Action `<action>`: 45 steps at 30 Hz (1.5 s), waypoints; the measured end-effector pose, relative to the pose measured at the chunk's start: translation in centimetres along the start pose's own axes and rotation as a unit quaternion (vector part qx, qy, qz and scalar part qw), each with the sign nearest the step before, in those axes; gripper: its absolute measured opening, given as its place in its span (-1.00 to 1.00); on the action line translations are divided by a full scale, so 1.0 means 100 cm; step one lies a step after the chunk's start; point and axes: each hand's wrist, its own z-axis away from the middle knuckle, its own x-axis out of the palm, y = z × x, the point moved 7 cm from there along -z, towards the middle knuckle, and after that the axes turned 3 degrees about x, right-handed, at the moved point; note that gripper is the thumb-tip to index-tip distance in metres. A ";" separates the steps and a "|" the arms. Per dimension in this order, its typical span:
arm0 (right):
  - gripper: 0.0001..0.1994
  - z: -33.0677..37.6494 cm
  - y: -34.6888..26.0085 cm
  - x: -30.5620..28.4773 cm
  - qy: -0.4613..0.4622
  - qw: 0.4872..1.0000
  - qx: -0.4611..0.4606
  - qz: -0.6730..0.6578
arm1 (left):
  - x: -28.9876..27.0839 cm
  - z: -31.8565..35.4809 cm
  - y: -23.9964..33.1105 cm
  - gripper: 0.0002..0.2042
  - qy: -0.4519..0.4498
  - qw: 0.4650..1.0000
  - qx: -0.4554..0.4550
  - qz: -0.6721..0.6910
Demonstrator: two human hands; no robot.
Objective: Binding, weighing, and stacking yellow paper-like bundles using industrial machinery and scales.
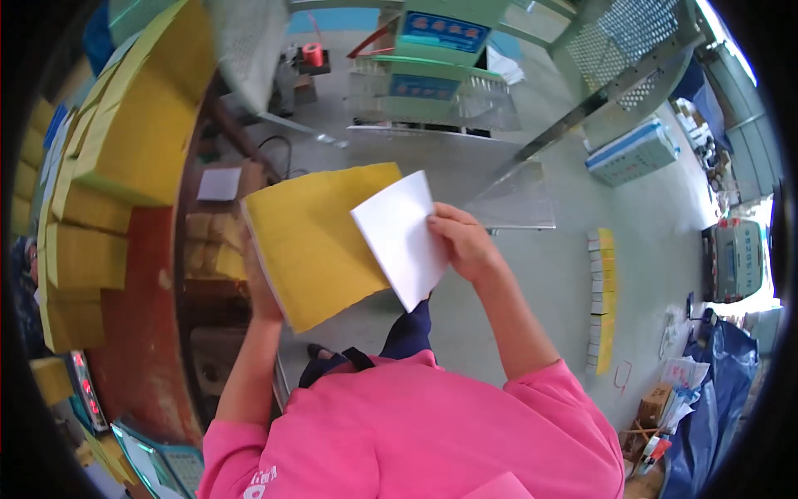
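Pink shirt (pixel 424 424) cloth fills the foreground below my hands. My left hand (pixel 264 291) grasps the yellow paper (pixel 312 249) along its left edge, the fingers mostly hidden behind it. With my right hand (pixel 470 247) I pinch the white sheet (pixel 405 241) at its right edge; it overlaps the yellow paper. Yellow stacks (pixel 154 125) stand on the reddish-brown table (pixel 137 349) at left.

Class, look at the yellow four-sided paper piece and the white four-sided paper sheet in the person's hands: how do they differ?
Size: the yellow paper piece is clearly larger than the white paper sheet.
Hold: the left hand holds the yellow piece; the right hand holds the white sheet.
Overlap: the white sheet covers part of the yellow piece's right side.
Shared: both look tilted.
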 end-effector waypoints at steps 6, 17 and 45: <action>-0.63 -0.008 -0.070 -0.216 0.072 0.997 0.023 0.006 | 0.195 -0.070 -0.124 -0.63 -0.179 0.673 0.424 -0.579; -0.66 -0.066 -0.058 -0.341 0.010 0.970 0.108 -0.219 | 0.165 -0.138 -0.265 -0.52 -0.035 0.974 -0.006 -0.225; -0.77 -0.069 -0.091 -0.316 0.317 0.799 -0.272 0.433 | 0.176 -0.112 -0.251 -0.43 -0.071 0.973 -0.189 -0.114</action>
